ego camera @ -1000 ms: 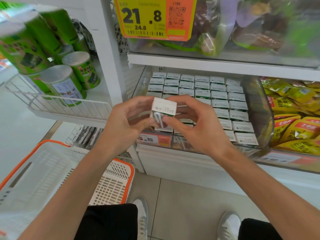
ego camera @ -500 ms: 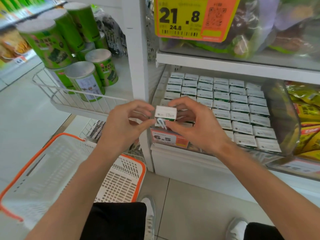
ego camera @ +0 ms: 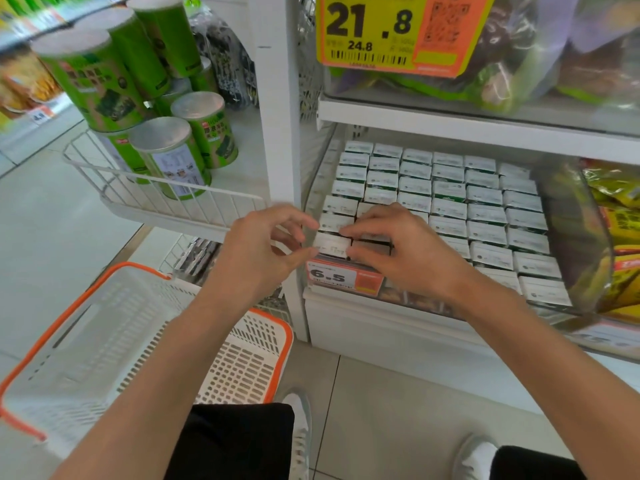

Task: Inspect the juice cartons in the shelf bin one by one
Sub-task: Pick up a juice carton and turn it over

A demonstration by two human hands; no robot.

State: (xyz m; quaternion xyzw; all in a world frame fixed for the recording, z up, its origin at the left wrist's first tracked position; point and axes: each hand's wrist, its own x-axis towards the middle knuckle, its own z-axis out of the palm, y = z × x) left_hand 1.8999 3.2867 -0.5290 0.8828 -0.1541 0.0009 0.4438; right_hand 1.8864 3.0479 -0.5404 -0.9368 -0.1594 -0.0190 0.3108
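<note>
Several small white-topped juice cartons (ego camera: 450, 192) stand in tight rows inside a clear shelf bin (ego camera: 575, 244). One carton (ego camera: 331, 244) sits at the bin's front left corner, level with its neighbours. My left hand (ego camera: 263, 244) pinches its left edge with thumb and fingertips. My right hand (ego camera: 398, 247) presses its right edge and covers the cartons just behind and beside it. A dark gap shows under my right fingers.
A white and orange shopping basket (ego camera: 138, 341) stands on the floor at lower left. Green cans (ego camera: 173, 157) fill a wire shelf on the left. A 6.5 price tag (ego camera: 343, 277) fronts the bin. Yellow snack bags (ego camera: 620, 233) lie to the right.
The carton that both hands held up in front of the shelf has gone down into the bin's front left corner. The view has shifted left.
</note>
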